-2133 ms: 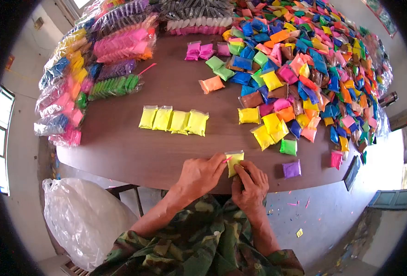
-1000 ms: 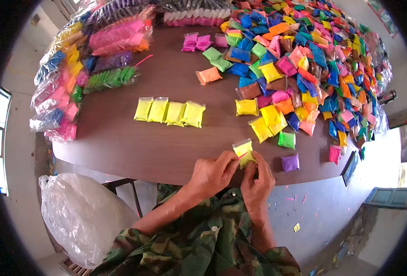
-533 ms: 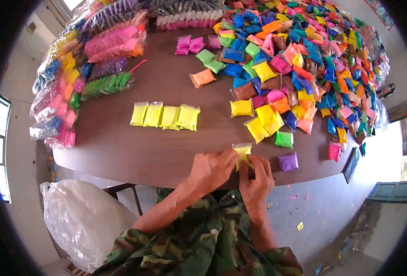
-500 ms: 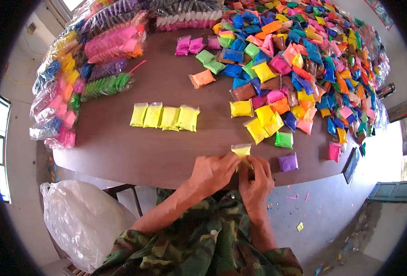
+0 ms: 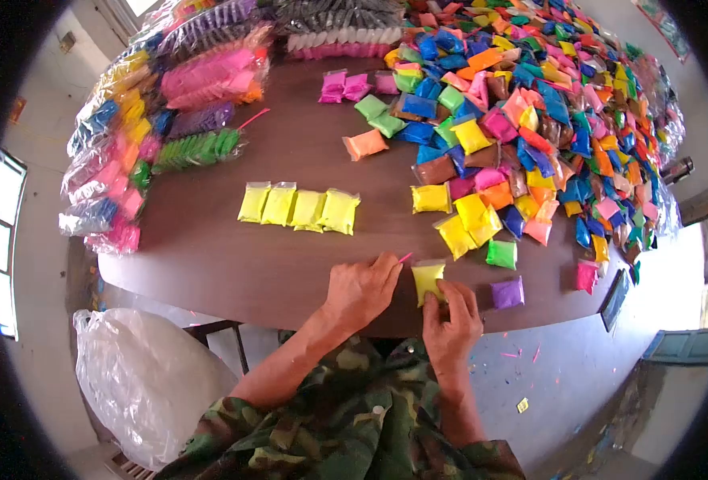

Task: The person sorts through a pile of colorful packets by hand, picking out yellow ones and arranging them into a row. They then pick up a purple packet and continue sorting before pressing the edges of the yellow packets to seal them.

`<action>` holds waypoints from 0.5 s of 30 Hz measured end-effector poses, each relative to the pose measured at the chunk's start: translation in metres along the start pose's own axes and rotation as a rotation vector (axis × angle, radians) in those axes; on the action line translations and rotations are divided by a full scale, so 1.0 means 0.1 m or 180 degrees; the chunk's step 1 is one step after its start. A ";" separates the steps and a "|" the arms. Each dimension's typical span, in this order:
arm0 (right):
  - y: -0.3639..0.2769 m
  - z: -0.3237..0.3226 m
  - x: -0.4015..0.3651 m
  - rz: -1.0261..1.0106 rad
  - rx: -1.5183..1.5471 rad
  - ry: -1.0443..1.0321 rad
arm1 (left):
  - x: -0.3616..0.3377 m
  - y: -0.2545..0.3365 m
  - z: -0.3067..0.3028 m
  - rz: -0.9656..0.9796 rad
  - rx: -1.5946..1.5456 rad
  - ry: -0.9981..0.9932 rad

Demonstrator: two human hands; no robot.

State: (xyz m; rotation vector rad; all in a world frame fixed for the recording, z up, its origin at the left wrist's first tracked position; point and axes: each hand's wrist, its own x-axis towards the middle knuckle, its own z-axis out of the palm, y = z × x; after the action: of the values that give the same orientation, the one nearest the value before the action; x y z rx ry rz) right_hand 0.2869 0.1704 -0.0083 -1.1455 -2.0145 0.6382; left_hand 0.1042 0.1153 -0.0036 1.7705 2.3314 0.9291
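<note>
Near the table's front edge, my right hand (image 5: 452,324) pinches the lower right side of a yellow packet (image 5: 428,280), which has a clear strip along its top. My left hand (image 5: 360,294) is closed just left of that packet, apart from it, with a thin pink strip (image 5: 406,258) sticking out from its fingertips. Several yellow packets (image 5: 308,210) lie side by side in a row on the table, beyond my left hand. A purple packet (image 5: 508,293) rests to the right of my right hand, and a green packet (image 5: 501,254) lies behind it.
A large heap of mixed coloured packets (image 5: 530,120) covers the right of the brown table (image 5: 202,264). Bundled packets in clear wrap (image 5: 198,152) stand along the left and back. An orange packet (image 5: 365,145) lies mid-table. Below the left edge is a big clear plastic bag (image 5: 142,384).
My left hand has moved away from the yellow packet, and the pink strip now shows at its fingertips. My right hand still holds the packet, now more fully visible. The view has shifted slightly.
</note>
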 end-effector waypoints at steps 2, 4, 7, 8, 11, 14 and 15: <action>0.00 -0.04 0.01 0.0018 0.0081 -0.0149 | -0.08 -0.03 -0.14 0.0077 -0.0065 0.0087; -0.06 -0.12 0.03 -0.0055 0.0009 -0.0403 | -0.26 -0.14 -0.22 -0.0009 -0.0126 0.0320; -0.12 -0.15 0.09 -0.0269 -0.0227 -0.0689 | -0.51 -0.30 -0.41 -0.0213 -0.0154 0.0743; -0.14 -0.13 0.11 -0.0360 -0.0336 -0.0775 | -0.57 -0.36 -0.47 -0.0300 -0.0162 0.0897; -0.19 0.03 0.25 -0.0426 -0.0362 -0.0907 | -0.73 -0.59 -0.60 -0.0783 -0.0073 0.1091; -0.27 0.29 0.46 -0.0558 -0.0356 -0.0895 | -0.75 -0.68 -0.64 -0.1004 -0.0416 0.1277; -0.31 0.37 0.53 -0.0667 -0.0376 -0.0867 | -0.74 -0.68 -0.65 -0.1036 -0.0500 0.1325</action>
State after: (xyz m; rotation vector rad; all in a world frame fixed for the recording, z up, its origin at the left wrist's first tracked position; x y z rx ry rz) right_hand 0.2234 0.1989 0.0089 -0.9356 -2.3939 0.6001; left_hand 0.0450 0.0111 -0.0060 1.1768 2.5808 1.4802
